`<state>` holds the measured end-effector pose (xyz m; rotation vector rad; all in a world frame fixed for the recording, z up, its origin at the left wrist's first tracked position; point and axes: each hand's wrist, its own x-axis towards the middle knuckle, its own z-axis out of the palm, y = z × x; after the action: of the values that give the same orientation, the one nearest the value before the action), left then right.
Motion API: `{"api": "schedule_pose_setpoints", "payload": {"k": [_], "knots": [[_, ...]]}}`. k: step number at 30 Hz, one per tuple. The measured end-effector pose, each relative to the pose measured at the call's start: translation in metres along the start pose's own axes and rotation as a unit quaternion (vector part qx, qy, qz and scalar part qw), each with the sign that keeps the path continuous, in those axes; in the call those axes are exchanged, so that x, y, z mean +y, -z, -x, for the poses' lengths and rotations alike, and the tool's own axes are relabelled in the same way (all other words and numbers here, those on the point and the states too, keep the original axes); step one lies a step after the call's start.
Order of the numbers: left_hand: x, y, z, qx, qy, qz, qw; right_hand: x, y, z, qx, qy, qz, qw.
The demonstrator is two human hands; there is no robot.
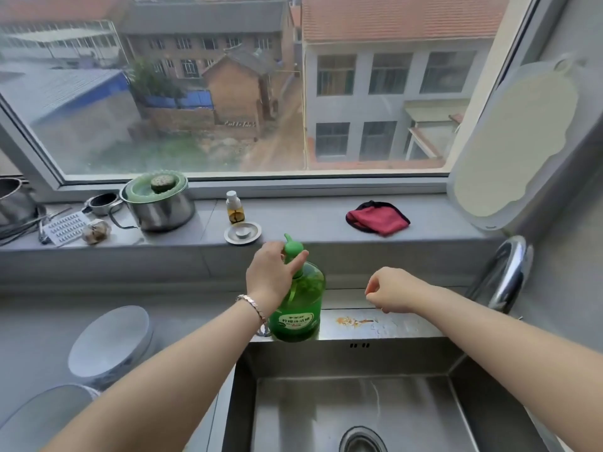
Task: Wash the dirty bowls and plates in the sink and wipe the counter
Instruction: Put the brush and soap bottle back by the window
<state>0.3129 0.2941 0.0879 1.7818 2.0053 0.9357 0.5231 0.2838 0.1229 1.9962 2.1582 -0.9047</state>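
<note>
2 upturned bowls [111, 340] lie on the grey counter [32, 321] left of the sink [352, 402], 1 cropped by the frame. My left hand [270, 275] grips the pump of the green bottle [298, 308] at the sink's rear rim; my right hand [388, 290] hovers curled, palm hidden, contents indiscernible.

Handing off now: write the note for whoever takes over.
Left hand grips the pump of the green soap bottle on the sink's back rim. Right hand hangs loosely curled, nothing visible in it.
Basin shows no dishes; upturned bowls sit on the counter to its left, so washing may be done.
Left: wipe the orange smear on the rim; red cloth lies on the sill.
</note>
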Motion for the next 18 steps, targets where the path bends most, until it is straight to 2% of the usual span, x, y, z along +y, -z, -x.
{"api": "schedule_pose_setpoints", "payload": {"k": [7,13,15,18], "knots": [[0.031,0.026,-0.016,0.044,-0.018,0.041,0.998,-0.003,0.021,-0.018,0.012,0.016,0.035,0.999],[0.107,0.073,-0.089,0.137,-0.093,0.090,0.982,-0.009,0.060,-0.031,0.032,0.039,0.055,0.997],[0.121,0.081,-0.112,0.153,-0.091,0.130,0.975,-0.011,0.071,-0.038,0.039,0.035,0.052,0.997],[0.130,0.074,-0.135,0.160,-0.103,0.130,0.973,-0.010,0.082,-0.049,0.051,0.032,0.055,0.997]]}}
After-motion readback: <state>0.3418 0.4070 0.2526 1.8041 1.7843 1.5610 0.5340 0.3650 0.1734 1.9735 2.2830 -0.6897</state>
